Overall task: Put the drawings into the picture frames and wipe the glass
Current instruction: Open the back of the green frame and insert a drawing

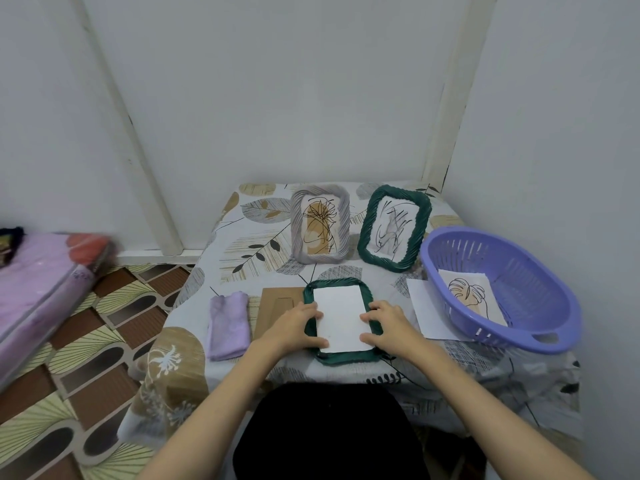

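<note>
A dark green frame (341, 356) lies face down at the table's near edge, with a white sheet (341, 315) lying blank side up in its opening. My left hand (294, 325) rests on the frame's left side with its fingertips on the sheet. My right hand (386, 323) presses the sheet's right edge the same way. A brown backing board (277, 306) lies just left of the frame. A folded lilac cloth (228, 323) sits further left. At the back stand a grey frame (320, 223) and a green frame (394, 228), each holding a drawing.
A purple slotted basket (540, 327) sits at the right with a leaf drawing (467, 296) inside, and a blank sheet (424, 310) lies partly under it. The table (256, 244) has a leaf-patterned cover. A pink mattress (45, 275) lies on the floor at left.
</note>
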